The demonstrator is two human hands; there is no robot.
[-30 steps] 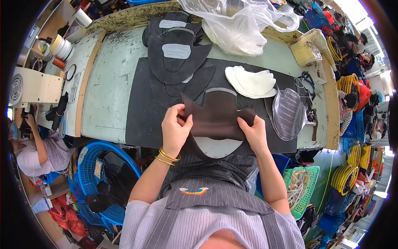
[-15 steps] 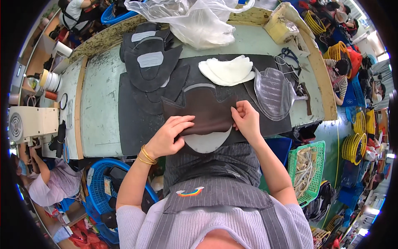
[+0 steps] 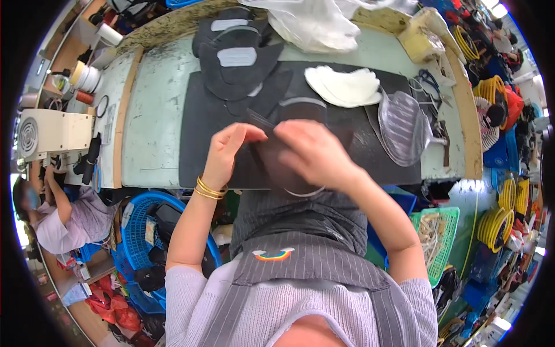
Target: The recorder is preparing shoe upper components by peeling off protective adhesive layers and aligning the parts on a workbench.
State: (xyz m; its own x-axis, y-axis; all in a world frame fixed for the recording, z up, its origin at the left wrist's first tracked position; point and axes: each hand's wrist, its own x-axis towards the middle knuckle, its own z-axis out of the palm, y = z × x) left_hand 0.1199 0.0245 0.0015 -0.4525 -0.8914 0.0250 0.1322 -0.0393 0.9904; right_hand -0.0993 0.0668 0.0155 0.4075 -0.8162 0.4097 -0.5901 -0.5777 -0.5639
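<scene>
Head view: a dark leather piece (image 3: 277, 168) is gripped at the near edge of the surface (image 3: 156, 115) by both hands, left hand (image 3: 228, 151) at its 9 o'clock, right hand (image 3: 312, 153) over its 3 o'clock. White cut pieces (image 3: 344, 87) are seen at 1 o'clock, stacked dark pieces (image 3: 234, 63) at 11 o'clock.

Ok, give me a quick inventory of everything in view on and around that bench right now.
dark piece: one, dark brown, on the mat under both hands
black mat: one, black, on the bench
dark cut pieces: a stack, black with grey patches, far left of the mat
white pieces: a few, white, far right of the mat
clear shaped sheet: one, transparent, right end of the mat
plastic bag: one, clear, far edge
blue basket: one, blue, floor left
left hand: on the dark piece
right hand: on the dark piece
</scene>
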